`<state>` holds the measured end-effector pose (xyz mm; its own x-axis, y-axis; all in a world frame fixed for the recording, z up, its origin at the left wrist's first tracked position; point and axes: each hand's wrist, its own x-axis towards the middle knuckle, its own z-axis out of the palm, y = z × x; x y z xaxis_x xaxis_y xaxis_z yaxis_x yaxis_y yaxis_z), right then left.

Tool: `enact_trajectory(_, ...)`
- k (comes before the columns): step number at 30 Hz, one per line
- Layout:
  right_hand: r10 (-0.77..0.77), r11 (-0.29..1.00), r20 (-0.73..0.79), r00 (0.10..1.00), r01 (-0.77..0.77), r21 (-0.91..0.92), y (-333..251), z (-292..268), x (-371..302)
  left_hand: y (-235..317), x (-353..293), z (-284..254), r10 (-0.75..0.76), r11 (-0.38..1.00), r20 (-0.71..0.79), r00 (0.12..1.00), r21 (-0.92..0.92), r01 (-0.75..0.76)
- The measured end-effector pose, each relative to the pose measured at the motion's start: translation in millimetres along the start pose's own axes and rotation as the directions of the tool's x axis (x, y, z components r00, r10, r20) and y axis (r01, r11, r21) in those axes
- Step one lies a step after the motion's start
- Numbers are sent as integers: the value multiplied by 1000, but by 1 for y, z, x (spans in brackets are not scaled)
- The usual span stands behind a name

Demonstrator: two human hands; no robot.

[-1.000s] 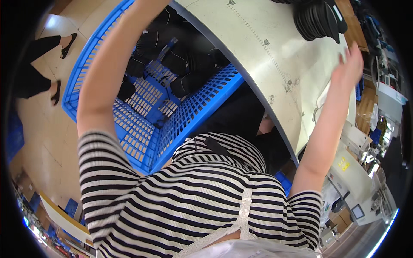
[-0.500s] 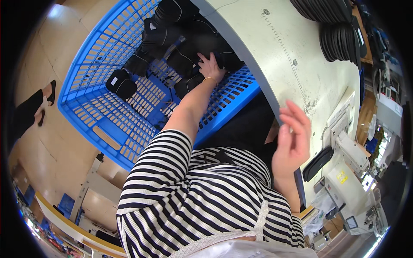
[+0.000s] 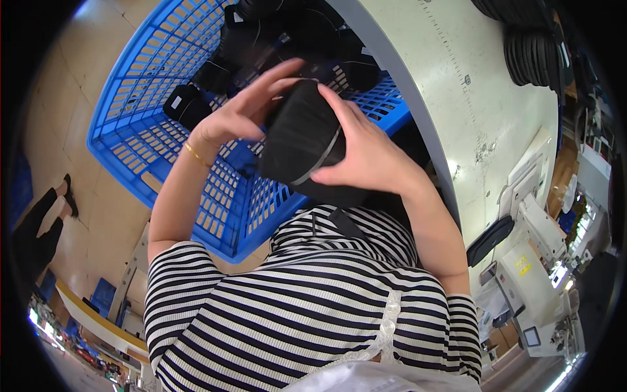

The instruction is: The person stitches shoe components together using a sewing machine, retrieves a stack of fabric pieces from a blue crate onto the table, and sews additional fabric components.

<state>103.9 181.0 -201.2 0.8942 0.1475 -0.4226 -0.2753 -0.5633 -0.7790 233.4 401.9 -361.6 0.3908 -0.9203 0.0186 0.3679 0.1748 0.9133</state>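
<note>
A thick bundle of black pieces (image 3: 297, 134), crossed by a thin pale band, is held above the near end of the blue basket. My right hand (image 3: 369, 153) grips it from the right, thumb on the near side and fingers over the far edge. At its left side is my left hand (image 3: 238, 114), fingers stretched apart and slightly blurred; whether they touch the bundle I cannot tell. Below, the blue plastic basket (image 3: 150, 108) contains several similar black bundles, among them one with a white label (image 3: 189, 108) near the left wall.
Along the basket's right side runs a pale worktable (image 3: 418, 59) with a grey edge. Stacks of black pieces (image 3: 532, 55) stand at its far right. A sewing machine (image 3: 526, 261) and a flat black piece (image 3: 491, 240) are nearer. Another person's legs (image 3: 49, 222) show at left.
My left hand has come up out of the basket, and a black bundle is now raised before me. My right hand has moved left from beside the table and taken hold of it.
</note>
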Motion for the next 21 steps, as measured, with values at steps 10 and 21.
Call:
enact_trajectory(10,165,827,-442,882,120,549,-36,-44,-122,-241,22,-23,-280,268,-306,910,885,380)
enact_trajectory(21,607,512,-747,270,587,628,54,-237,-148,-136,33,-3,-578,268,-304,757,806,528)
